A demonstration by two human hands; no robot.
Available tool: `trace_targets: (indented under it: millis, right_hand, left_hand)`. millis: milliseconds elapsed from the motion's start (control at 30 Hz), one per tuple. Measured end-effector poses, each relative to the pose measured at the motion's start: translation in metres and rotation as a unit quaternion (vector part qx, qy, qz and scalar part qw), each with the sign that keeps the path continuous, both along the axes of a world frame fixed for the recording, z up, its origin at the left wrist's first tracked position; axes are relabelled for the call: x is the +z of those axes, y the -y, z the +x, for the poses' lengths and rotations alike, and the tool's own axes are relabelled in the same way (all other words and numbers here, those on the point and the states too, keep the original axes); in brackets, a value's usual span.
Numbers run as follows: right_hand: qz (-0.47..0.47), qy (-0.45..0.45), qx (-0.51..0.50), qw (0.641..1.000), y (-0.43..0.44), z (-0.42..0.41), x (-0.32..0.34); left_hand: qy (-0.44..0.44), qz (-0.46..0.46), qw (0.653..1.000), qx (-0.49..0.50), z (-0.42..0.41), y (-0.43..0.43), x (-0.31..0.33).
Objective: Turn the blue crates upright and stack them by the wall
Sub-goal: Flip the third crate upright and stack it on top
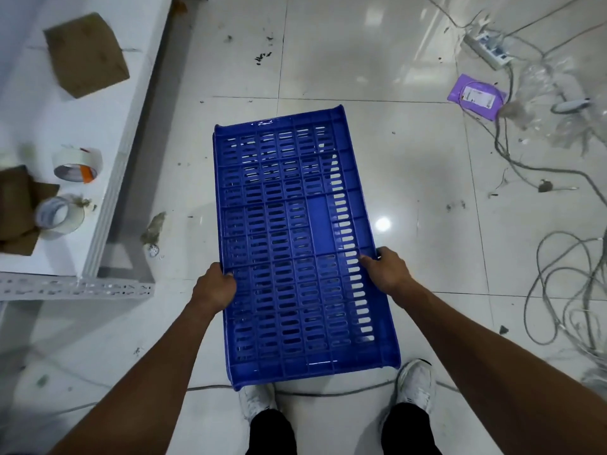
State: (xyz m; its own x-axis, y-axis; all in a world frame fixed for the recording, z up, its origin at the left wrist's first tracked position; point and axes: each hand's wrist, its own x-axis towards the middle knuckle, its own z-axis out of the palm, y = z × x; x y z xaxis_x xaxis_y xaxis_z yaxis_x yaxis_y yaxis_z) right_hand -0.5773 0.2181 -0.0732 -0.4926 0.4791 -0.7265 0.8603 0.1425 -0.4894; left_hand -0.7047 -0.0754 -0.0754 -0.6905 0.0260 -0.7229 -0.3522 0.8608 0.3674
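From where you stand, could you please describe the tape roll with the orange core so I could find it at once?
Look to the white shelf left of the blue crate. Two tape rolls lie near its front edge; the farther one has an orange core, while its neighbour shows none.

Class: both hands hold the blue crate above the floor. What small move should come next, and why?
Probably carry it clear of the cables: the left hand and right hand grip the blue crate's long sides, and no stack shows.
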Motion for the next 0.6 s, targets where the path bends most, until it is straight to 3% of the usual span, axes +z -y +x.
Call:
trace_targets:
  millis: [133, 433, 600]
  right_hand:
    - [-0.032, -0.021, -0.055, 0.998, -0.004, 0.002, -0.007]
    - [-0.048, -0.042, -0.132, 0.989, -0.040, 0.013, -0.006]
    - [0.050, -0.074, -0.074, 0.993, -0.074, 0.014, 0.022]
  left_hand:
    - [0.027, -0.002, 0.999, -0.036, -0.006, 0.005, -0.009]
    - [0.049, 0.066, 0.996, -0.019, 0.015, -0.032, -0.003]
    - [0.063, 0.091, 0.994, -0.002, 0.033, -0.075, 0.010]
